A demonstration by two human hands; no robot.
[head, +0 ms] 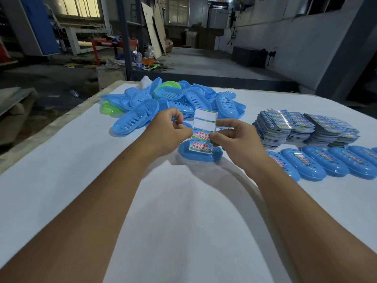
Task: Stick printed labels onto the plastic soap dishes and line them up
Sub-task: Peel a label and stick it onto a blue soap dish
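Observation:
A label sheet (204, 127) stands upright between both hands; its upper two slots are blank and two printed labels remain below. My left hand (171, 131) pinches the sheet's left edge. At the right edge my right hand (234, 137) grips the sheet and a peeling label. Under the hands lies a blue soap dish (201, 157), upside down on the white table (183, 211). A heap of blue and green dishes (163, 103) sits behind. Labelled dishes (326, 162) stand in a row at the right.
Stacks of label sheets (302, 127) lie at the right, behind the row. The table's left edge (61, 121) drops to a dark workshop floor. Boards, racks and clutter stand far behind the table.

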